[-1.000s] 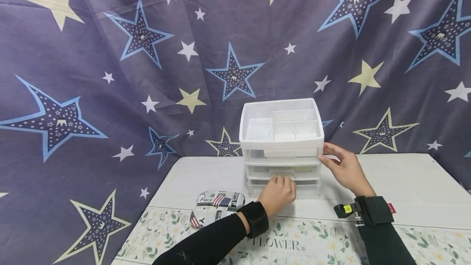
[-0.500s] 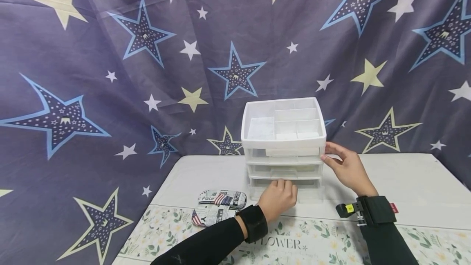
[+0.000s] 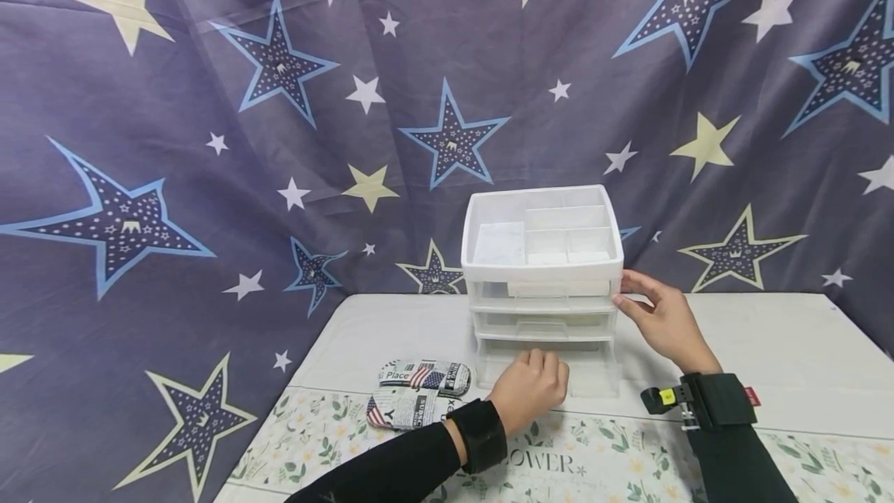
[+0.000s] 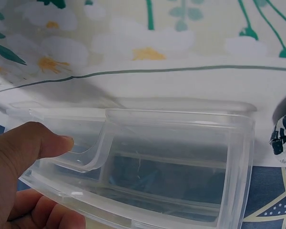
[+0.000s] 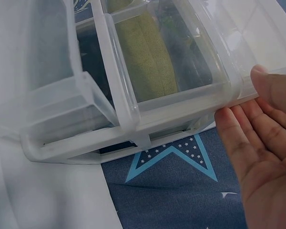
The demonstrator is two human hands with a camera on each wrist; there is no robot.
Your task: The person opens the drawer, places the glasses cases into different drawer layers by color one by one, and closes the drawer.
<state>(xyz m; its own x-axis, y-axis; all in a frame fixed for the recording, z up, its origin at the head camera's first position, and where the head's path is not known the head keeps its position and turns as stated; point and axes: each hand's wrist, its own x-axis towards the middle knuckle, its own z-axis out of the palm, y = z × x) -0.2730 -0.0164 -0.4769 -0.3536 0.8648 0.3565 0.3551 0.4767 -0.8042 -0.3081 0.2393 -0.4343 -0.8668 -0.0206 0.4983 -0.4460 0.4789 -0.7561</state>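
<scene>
- Drawer [image 3: 594, 380]: at the cabinet's [image 3: 543, 273] base, partly out; left hand [image 3: 528, 384] curls fingers round its front edge, probably for purchase.
- Right hand [image 3: 667, 326]: fingers fairly straight, touching the cabinet's side, likely steadying it.

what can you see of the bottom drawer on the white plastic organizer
The bottom drawer looks like clear plastic, a see-through box with a rounded handle at its front. It stands partly out of the organizer, beneath two drawers that look closed. The left hand grips it at the handle. I can't make out anything inside.
</scene>
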